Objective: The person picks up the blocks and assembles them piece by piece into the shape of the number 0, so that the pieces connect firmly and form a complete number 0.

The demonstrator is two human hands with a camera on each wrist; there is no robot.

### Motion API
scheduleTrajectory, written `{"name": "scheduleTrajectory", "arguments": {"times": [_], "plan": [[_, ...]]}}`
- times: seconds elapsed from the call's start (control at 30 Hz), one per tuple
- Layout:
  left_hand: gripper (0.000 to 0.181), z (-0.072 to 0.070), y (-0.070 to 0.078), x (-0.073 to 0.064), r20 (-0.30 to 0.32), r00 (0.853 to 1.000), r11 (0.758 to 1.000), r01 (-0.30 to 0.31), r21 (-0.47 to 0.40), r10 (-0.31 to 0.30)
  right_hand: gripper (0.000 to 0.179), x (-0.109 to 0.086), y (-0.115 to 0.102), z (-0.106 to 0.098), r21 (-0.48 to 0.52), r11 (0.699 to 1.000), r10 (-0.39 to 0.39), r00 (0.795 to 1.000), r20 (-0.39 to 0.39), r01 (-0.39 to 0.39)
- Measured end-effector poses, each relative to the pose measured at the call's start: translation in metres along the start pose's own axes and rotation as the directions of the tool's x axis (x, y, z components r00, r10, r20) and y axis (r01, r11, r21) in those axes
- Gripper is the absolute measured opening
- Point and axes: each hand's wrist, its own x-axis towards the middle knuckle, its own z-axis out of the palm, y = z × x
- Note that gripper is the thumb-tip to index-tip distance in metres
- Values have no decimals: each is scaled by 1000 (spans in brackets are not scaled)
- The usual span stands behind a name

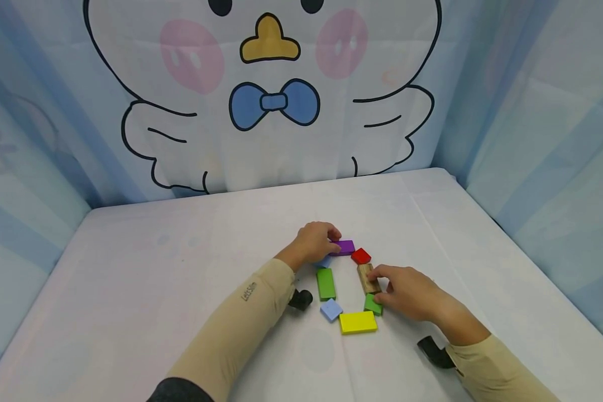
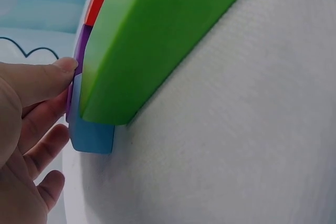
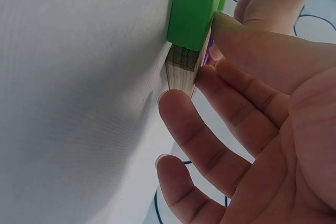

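At the far end of a ring of coloured blocks, my left hand [image 1: 314,242] pinches the left end of a purple block [image 1: 345,247] between thumb and fingers. Beneath that hand a blue block [image 1: 324,262] is partly covered. My right hand [image 1: 413,291] rests along the ring's right side, its fingers loosely extended. Its thumb touches a small green block [image 3: 193,11] and a fingertip lies on the bare wooden block [image 1: 365,278]. Between the wooden and purple blocks sits a red block [image 1: 361,256].
A longer green block [image 1: 325,284] forms the ring's left side. Nearer me are a light blue block [image 1: 331,310], turned at an angle, and a yellow block [image 1: 358,322]. All lie on a white-covered table [image 1: 191,290], with a printed curtain [image 1: 281,151] behind.
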Motion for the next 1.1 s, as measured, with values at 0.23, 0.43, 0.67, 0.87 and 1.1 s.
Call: {"name": "scheduleTrajectory", "arguments": {"times": [0.23,0.43,0.67,0.87,1.1], "plan": [[29,0,0,0,-6,1000,1000,-3,-1,3,41,0,1,0,0,1000,-1,1000,-1,1],[29,0,0,-1,-4,1000,1000,3,3,-3,40,0,2,1,0,1000,-9,1000,-4,9],[29,0,0,-1,-6,1000,1000,-4,5,4,40,0,1,1,-1,1000,-16,1000,-10,16],[30,0,0,-2,3,1000,1000,-10,-2,10,39,-1,0,0,5,1000,-16,1000,-6,17],[34,0,1,-3,9,1000,1000,-3,0,3,41,-1,-1,0,2,1000,-20,1000,-3,20]]}}
